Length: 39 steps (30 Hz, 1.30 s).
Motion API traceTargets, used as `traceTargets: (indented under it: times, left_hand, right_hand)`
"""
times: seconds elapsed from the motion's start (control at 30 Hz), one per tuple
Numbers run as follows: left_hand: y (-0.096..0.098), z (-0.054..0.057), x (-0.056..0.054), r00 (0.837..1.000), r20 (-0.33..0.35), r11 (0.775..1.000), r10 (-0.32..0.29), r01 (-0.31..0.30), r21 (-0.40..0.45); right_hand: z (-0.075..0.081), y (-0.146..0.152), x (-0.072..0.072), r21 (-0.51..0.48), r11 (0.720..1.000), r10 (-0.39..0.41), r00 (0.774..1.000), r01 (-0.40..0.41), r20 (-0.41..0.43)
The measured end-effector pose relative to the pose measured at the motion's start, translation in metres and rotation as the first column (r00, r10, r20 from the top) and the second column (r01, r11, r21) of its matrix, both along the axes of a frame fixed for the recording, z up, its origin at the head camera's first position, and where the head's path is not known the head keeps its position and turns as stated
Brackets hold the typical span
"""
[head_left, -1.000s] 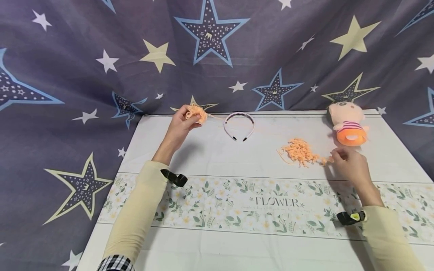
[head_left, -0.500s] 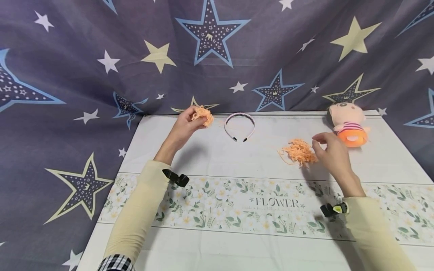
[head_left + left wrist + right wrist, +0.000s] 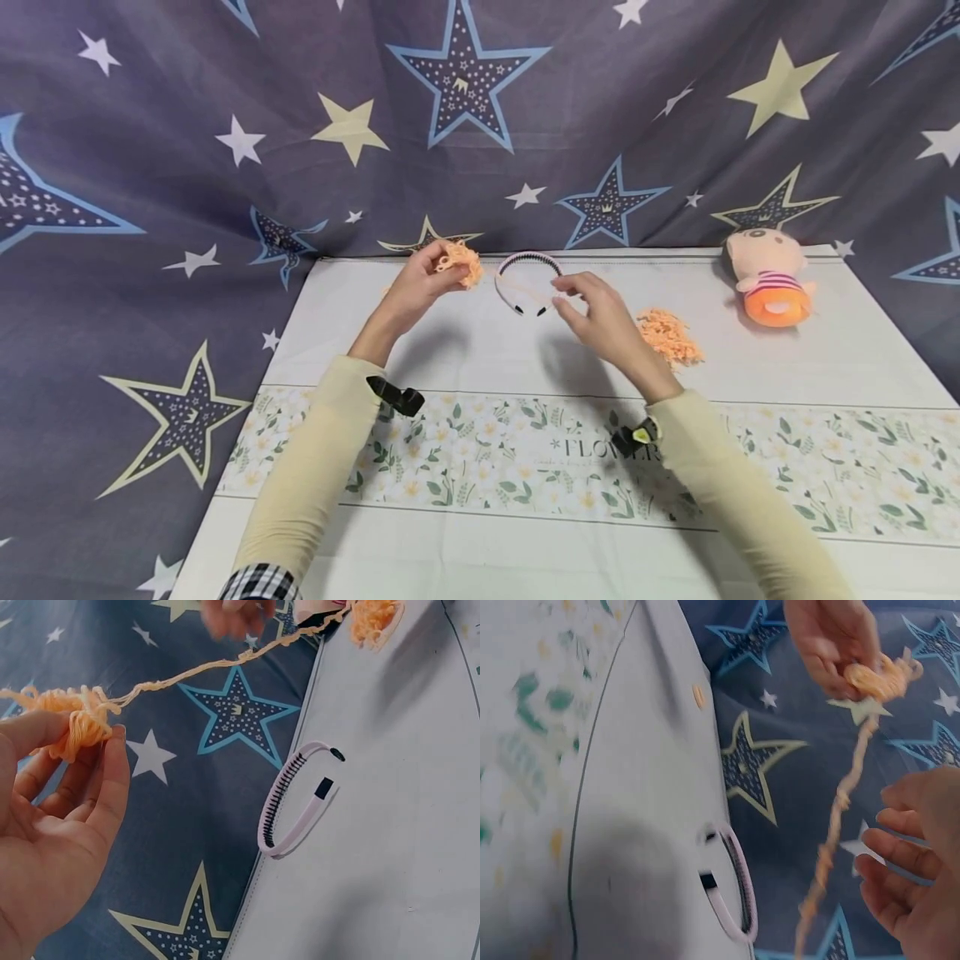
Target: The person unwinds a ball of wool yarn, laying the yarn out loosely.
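Observation:
My left hand point(image 3: 416, 292) holds a small wound bundle of orange yarn point(image 3: 462, 265) above the back edge of the table, pinched between thumb and fingers. From that bundle a knotted yarn strand point(image 3: 225, 664) stretches across to a loose pile of the same yarn point(image 3: 667, 337) on the table. My right hand point(image 3: 603, 321) hovers over the table, just right of a pale pink headband point(image 3: 300, 823) with black tips and black teeth. Its fingers are loosely bent, and in the right wrist view the strand runs apart from them.
A plush doll point(image 3: 768, 279) with a striped top and orange bottom lies at the back right. A small orange loop point(image 3: 698, 695) is on the white table point(image 3: 465, 550). A dark star-printed cloth point(image 3: 285, 75) rises behind the back edge.
My right hand has come away from the yarn pile and moved left to beside the headband. The left hand has shifted slightly right with its yarn bundle.

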<state>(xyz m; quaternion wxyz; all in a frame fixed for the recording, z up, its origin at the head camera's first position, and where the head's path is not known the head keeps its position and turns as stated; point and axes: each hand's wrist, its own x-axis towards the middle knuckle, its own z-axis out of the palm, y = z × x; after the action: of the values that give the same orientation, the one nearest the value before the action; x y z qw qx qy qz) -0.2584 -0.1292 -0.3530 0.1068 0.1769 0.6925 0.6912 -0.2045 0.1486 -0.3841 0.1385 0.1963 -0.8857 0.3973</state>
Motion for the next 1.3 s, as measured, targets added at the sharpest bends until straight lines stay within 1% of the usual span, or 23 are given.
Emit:
traceTargets:
  times: [0.07,0.2,0.33,0.43,0.5,0.6,0.7,0.83,0.93,1.03,1.17,1.3]
  left_hand:
    - [0.001,0.0,0.0,1.0,-0.009,1.0,-0.01,0.01,-0.007]
    - [0.003,0.0,0.0,0.999,-0.033,0.999,-0.028,0.027,-0.021]
    - [0.003,0.0,0.0,0.999,-0.042,0.998,-0.029,0.027,-0.049]
    - [0.003,0.0,0.0,0.999,-0.041,0.998,-0.032,0.029,-0.061]
    - [0.002,0.0,0.0,0.999,-0.037,0.997,-0.039,0.036,-0.065]
    - [0.001,-0.001,0.0,0.999,-0.017,0.997,-0.048,0.047,-0.066]
    - [-0.001,-0.001,0.001,0.998,-0.006,0.994,-0.06,0.059,-0.088]
    - [-0.004,-0.003,0.001,0.996,-0.004,0.987,-0.086,0.084,-0.134]
    - [-0.006,-0.004,0.0,0.996,-0.002,0.983,-0.094,0.093,-0.157]
    - [-0.007,-0.005,0.0,0.995,-0.009,0.982,-0.095,0.092,-0.166]
    - [-0.009,-0.005,0.001,0.996,-0.014,0.985,-0.085,0.082,-0.154]
    - [-0.01,-0.007,0.001,0.997,-0.005,0.989,-0.073,0.072,-0.131]
  right_hand:
    - [-0.003,-0.012,-0.005,0.001,0.999,0.038,0.999,-0.038,0.01]
    - [-0.006,-0.03,-0.011,-0.019,0.996,0.085,0.996,-0.084,0.021]
    - [-0.006,-0.039,-0.01,-0.057,0.994,0.095,0.995,-0.094,0.017]
    - [-0.006,-0.037,-0.008,-0.087,0.993,0.076,0.997,-0.077,-0.019]
    - [-0.005,-0.032,-0.008,-0.119,0.992,0.045,0.998,-0.051,-0.052]
    - [-0.003,-0.022,-0.009,-0.188,0.982,-0.032,0.995,0.014,-0.094]
    - [0.001,-0.008,-0.009,-0.26,0.962,-0.121,0.986,0.088,-0.112]
    - [0.005,0.009,-0.008,-0.327,0.934,-0.195,0.973,0.146,-0.123]
    - [0.006,0.02,-0.006,-0.353,0.92,-0.226,0.966,0.169,-0.129]
    - [0.004,0.031,-0.003,-0.357,0.915,-0.252,0.958,0.19,-0.136]
    - [0.001,0.046,0.0,-0.352,0.907,-0.293,0.946,0.23,-0.135]
    - [-0.003,0.064,0.005,-0.37,0.884,-0.347,0.932,0.288,-0.105]
